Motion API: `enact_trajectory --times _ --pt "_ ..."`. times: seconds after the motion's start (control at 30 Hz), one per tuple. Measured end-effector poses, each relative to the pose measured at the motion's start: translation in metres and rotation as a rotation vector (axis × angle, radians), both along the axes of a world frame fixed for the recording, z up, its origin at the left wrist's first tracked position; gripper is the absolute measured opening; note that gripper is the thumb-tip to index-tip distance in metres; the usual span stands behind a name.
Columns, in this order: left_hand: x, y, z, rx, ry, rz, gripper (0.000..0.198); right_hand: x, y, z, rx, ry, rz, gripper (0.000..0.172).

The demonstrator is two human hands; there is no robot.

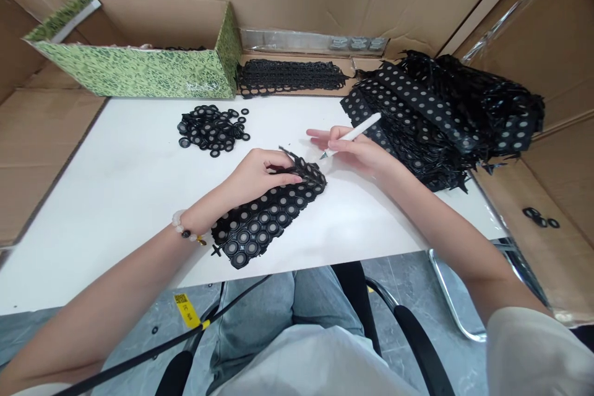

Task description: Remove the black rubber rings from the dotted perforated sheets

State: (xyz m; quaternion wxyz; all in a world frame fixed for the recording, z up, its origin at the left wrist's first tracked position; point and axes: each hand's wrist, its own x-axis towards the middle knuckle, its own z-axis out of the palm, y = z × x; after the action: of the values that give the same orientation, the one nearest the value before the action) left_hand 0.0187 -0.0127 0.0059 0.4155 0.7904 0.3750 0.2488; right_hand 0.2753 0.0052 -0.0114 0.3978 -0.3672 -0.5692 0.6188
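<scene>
"Ring sheet (260,223): where is it laid?"

"Near the front edge of the white tabletop (116,210), around its middle, angled toward the right back corner. Its far end is covered by the left hand (262,176)."

"How are the left fingers (290,178) placed?"

"They are held half curled across the sheet's ragged far end and pressed on it. Whether an edge is gripped between them and the thumb cannot be told."

"And the right hand (357,151)?"

"It is raised just beyond the sheet and closed on a white craft knife (355,135), with one finger stretched out. The blade tip is held just off the sheet, as far as can be seen."

"What has been separated so far?"

"A heap of loose rings (212,130) is gathered near the back edge, left of centre. A few more rings (538,218) are seen on the cardboard beyond the right edge."

"And what remains?"

"A tall stack of joined sheets (440,117) is piled over the right back corner, far more than has been loosened. A joined strip (290,77) is laid beyond the back edge, beside a green box (134,68)."
</scene>
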Motion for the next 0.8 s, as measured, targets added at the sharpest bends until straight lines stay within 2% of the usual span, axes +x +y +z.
enact_trajectory --times 0.17,0.23,0.3,0.4,0.5,0.57,0.7,0.8 --pt "-0.001 0.001 0.007 -0.079 -0.040 -0.089 0.039 -0.001 -0.005 -0.001 -0.151 0.042 0.289 0.038" --pt "-0.001 0.001 0.008 -0.103 -0.064 -0.110 0.033 -0.003 -0.008 -0.002 -0.160 0.034 0.347 0.037" --pt "-0.002 0.002 0.007 -0.116 -0.058 -0.072 0.034 -0.003 -0.008 -0.002 -0.154 0.011 0.344 0.037" --pt "-0.006 0.007 0.000 -0.132 -0.004 0.038 0.041 -0.002 -0.006 -0.002 -0.121 -0.035 0.190 0.037" --pt "-0.012 0.014 -0.008 -0.193 0.065 0.062 0.042 0.001 -0.001 -0.003 -0.054 -0.082 -0.022 0.034" --pt "-0.015 0.016 -0.012 -0.218 0.089 0.087 0.041 0.002 0.003 -0.004 -0.005 -0.108 -0.112 0.032" --pt "-0.015 0.016 -0.012 -0.111 0.079 0.190 0.031 0.004 0.006 -0.003 0.061 -0.205 -0.196 0.027" --pt "-0.013 0.015 -0.012 -0.008 0.078 0.204 0.026 0.004 0.003 0.002 0.187 -0.264 -0.298 0.026"
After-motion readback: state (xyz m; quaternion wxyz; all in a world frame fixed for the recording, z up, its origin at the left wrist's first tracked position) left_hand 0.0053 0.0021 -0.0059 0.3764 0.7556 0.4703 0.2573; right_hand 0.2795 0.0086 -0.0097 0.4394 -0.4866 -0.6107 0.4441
